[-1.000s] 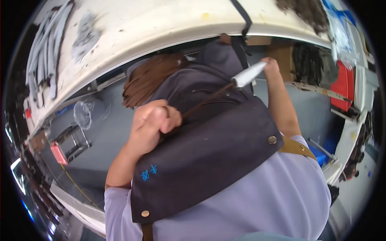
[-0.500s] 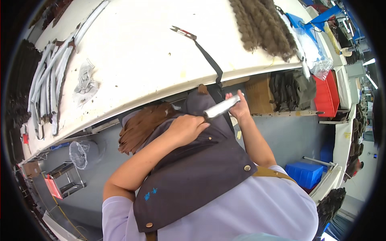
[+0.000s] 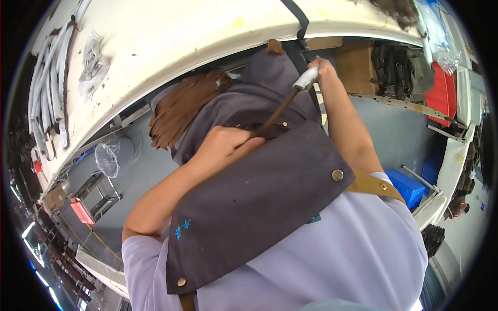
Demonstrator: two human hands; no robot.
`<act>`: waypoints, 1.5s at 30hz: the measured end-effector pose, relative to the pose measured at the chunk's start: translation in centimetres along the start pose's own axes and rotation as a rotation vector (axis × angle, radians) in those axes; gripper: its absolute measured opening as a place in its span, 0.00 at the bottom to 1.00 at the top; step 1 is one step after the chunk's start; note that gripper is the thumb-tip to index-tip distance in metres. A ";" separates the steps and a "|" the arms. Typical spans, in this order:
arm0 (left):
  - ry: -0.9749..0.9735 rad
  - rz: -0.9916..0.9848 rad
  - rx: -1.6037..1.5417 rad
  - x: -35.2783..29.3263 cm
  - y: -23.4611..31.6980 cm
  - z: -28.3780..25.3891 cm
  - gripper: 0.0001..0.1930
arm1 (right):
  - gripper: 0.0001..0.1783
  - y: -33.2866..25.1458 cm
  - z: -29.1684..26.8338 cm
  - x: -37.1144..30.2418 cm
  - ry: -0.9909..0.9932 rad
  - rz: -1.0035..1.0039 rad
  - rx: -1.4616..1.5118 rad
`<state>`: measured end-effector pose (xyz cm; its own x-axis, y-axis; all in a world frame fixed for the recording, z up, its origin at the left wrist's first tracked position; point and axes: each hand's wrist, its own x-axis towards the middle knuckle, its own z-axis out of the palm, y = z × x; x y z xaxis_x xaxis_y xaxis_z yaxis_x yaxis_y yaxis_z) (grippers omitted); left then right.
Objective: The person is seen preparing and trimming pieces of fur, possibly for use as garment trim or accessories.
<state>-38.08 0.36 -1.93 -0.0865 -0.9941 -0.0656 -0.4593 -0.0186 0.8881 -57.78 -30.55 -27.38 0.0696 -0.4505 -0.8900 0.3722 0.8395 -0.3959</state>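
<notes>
A thin dark brown strip (image 3: 280,111) stretches slantwise over my lap. My left hand (image 3: 225,146) is closed round its lower left end, fingers wrapped. At the upper right end, the strip runs into a short white bunched tube (image 3: 306,79). My right hand (image 3: 325,71) grips this tube at its far end, arm stretched forward. On my lap, left of the strip, lies a fanned stack of flat brown pieces (image 3: 181,106). A dark apron (image 3: 254,202) covers my lap and front.
Ahead is the cream table edge (image 3: 207,44). Long pale tubes (image 3: 47,88) and a crumpled clear bag (image 3: 93,67) lie at its left; a black strap (image 3: 300,20) hangs over the edge. Red (image 3: 441,96) and blue bins (image 3: 404,186) stand right, a plastic-lined bin (image 3: 108,158) left.
My right hand has moved up and away from the left. The white tube is shorter and bunched, and a long brown strip now shows between my hands. The view has tilted down.
</notes>
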 end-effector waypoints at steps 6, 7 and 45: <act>-0.011 -0.352 -0.205 -7.8 2.5 -4.9 0.17 | 0.16 1.2 2.6 -1.4 0.145 -0.055 -0.046; -0.019 -0.344 -0.209 -8.7 3.0 -5.4 0.17 | 0.16 0.9 1.8 -0.8 0.152 -0.063 -0.041; 0.419 0.280 1.240 8.3 -7.2 -18.7 0.05 | 0.06 10.1 26.4 -28.4 -1.095 0.717 -0.595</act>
<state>-18.93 -9.79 -0.36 -0.1355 -0.9103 0.3912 -0.9837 0.0765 -0.1628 -31.53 -17.30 -0.16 0.8382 0.3427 -0.4242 -0.4633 0.8579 -0.2224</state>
